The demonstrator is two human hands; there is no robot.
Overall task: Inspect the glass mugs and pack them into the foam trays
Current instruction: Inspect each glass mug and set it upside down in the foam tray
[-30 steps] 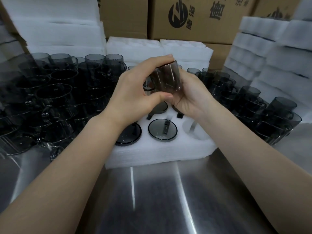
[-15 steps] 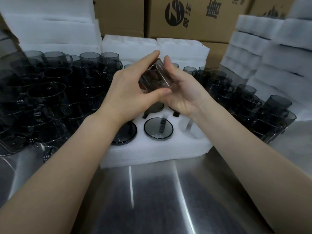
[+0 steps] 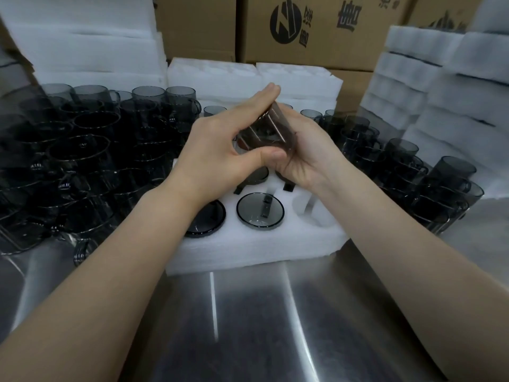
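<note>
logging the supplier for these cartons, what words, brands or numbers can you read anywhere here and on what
Nothing is sharp enough to quote.
cardboard box: round black logo with small black characters beside it, blurred.
Same box, top edge: larger black characters, cut off by the frame, unreadable.
glass mug, foam tray: no print visible.
</note>
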